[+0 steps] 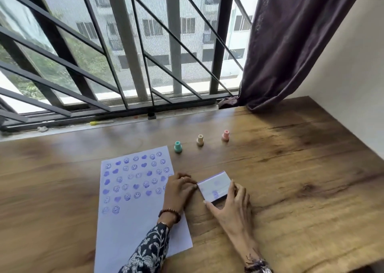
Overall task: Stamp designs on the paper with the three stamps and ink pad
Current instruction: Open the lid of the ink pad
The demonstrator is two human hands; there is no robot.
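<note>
This looks like a room in a home, an upper-floor flat: a brown wood-grain tabletop (291, 168) stands against a wide window with dark metal grille bars (124, 44), a dark purple fabric curtain (291, 33) hangs beside a plain white wall (353, 64), and a pale multi-storey apartment block (187, 29) shows outside

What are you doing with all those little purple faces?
Stamping. The paper is already covered in rows of purple smileys and hearts. The three stamps, green, cream and pink, stand untouched on the table. Both hands, left and right, are on the white ink pad case, which looks shut.
</note>
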